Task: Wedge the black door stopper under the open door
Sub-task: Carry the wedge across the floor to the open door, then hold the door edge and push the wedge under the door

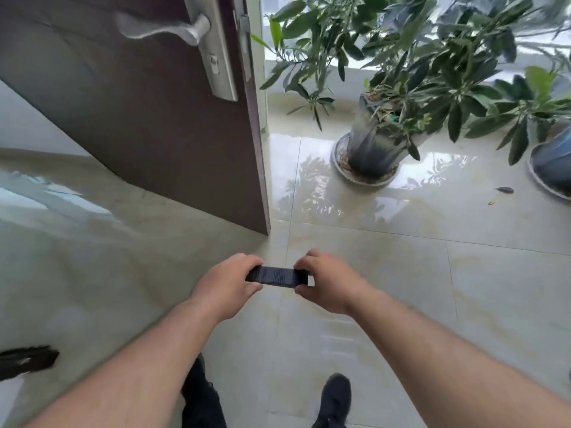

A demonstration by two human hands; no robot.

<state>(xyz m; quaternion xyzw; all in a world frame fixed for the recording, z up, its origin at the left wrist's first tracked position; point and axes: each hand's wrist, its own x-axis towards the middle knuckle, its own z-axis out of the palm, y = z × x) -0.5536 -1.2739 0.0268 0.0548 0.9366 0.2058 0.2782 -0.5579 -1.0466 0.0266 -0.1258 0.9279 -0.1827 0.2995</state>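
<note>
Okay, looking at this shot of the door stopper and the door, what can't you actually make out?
Head view only:
- Black door stopper: both ends covered by the left hand and right hand, so which end is thin is unclear.
- Gap under the door: too thin to judge.
- Door handle: blurred.
- Right-hand plant pot: cut off by the frame edge.

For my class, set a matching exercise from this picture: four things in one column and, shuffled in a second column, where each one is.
Things:
1. black ribbed door stopper
2. silver metal lever handle
3. dark round plant pot
4. fallen dark leaf

Places:
A. on a saucer on the tiled floor
B. loose on the tiles between two pots
C. held between the left hand and right hand
D. on the brown door

Pairs: 1-C, 2-D, 3-A, 4-B
</note>
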